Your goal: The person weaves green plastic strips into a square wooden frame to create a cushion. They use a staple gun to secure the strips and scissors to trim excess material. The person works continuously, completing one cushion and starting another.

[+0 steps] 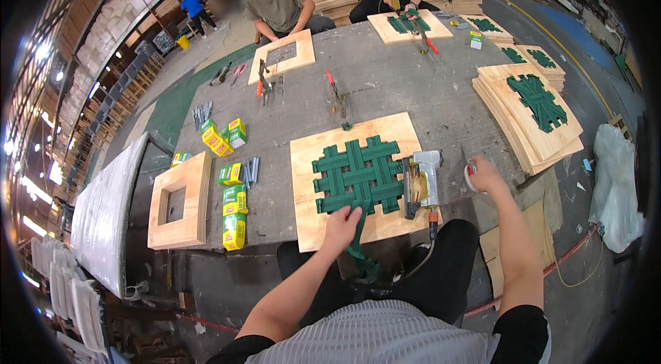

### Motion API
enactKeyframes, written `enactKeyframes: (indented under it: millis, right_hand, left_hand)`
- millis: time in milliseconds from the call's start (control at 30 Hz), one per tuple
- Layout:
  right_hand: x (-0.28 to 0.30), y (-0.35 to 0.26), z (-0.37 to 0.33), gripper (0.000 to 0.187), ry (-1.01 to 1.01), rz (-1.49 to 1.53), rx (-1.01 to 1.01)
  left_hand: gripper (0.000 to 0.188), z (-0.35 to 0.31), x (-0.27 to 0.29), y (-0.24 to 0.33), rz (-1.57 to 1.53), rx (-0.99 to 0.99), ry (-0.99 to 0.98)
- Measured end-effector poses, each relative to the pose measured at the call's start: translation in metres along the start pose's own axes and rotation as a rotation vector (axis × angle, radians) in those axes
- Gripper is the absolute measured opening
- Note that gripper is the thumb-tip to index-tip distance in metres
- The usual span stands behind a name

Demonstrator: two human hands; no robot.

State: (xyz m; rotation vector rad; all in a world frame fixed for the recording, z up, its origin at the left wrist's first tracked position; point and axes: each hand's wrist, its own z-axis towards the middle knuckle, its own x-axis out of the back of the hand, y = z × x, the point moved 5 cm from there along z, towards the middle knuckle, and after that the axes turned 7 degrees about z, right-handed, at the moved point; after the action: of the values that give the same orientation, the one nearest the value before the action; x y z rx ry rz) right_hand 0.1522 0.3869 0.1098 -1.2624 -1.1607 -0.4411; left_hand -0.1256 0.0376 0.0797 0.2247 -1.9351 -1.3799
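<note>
In front of me a square plywood panel [303, 157] lies on the table, with green webbing straps [358, 174] woven across its middle opening. My left hand [341, 227] is closed on the loose end of a green strap [357, 243] at the panel's near edge; more webbing hangs below it. On the panel's right side lies a silver pneumatic staple gun [427, 174], its hose running toward my lap. My right hand [485, 175], above the table to the right of the staple gun, is closed on what looks like scissors [469, 172], mostly hidden by the fingers.
Left of the panel stand yellow-green boxes [234, 216], loose staple strips [252, 170] and stacked wooden frames [200, 205]. Finished webbed panels [496, 81] are piled at the right. Across the table two people work on a bare frame [306, 54] and a webbed panel [379, 30].
</note>
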Motion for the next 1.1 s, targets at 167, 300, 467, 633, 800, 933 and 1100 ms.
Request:
enactKeyframes:
  millis: [167,300,467,633,800,933,1100]
  right_hand:
    - [0.035,-0.026,-0.037,0.064,-0.153,0.289,0.014]
    - [0.028,-0.079,-0.086,0.061,-0.218,0.388,0.311]
    - [-0.007,-0.134,-0.127,0.052,-0.261,-0.142,0.821]
    - [-0.039,-0.159,-0.124,0.044,-0.341,-0.313,0.966]
    - [-0.058,-0.174,-0.115,0.036,-0.443,-0.414,1.028]
    - [-0.066,-0.182,-0.115,0.034,-0.443,-0.431,1.081]
    - [-0.073,-0.176,-0.111,0.032,-0.450,-0.440,1.101]
  left_hand:
    - [0.033,0.014,0.012,0.001,-0.698,0.405,-0.278]
    - [0.034,0.030,0.018,0.017,-0.686,0.379,-0.302]
    - [0.028,0.037,0.017,0.025,-0.568,0.422,-0.300]
    - [0.030,0.026,0.024,0.032,-0.592,0.377,-0.308]
    - [0.033,0.020,0.028,0.032,-0.569,0.388,-0.298]
    - [0.034,0.020,0.028,0.033,-0.563,0.374,-0.303]
    - [0.034,0.021,0.027,0.032,-0.545,0.371,-0.306]
